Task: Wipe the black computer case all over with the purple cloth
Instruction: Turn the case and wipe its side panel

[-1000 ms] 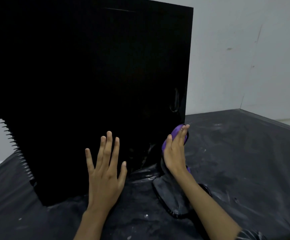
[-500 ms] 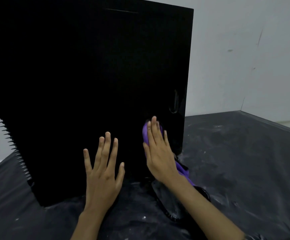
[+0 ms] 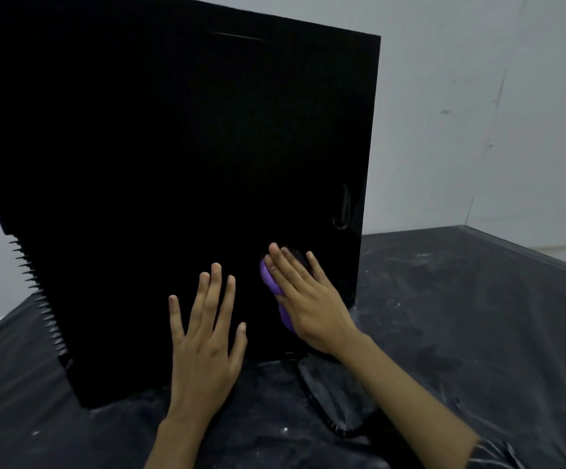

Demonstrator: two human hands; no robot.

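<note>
black computer case stands upright on the dusty black sheet, left hand flat on its lower side panel with fingers spread straight, right hand just beside it pressing the purple cloth onto the panel with straight fingers

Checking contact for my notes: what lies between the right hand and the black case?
The purple cloth, pressed flat against the case under the right hand, seen in the head view.
</note>
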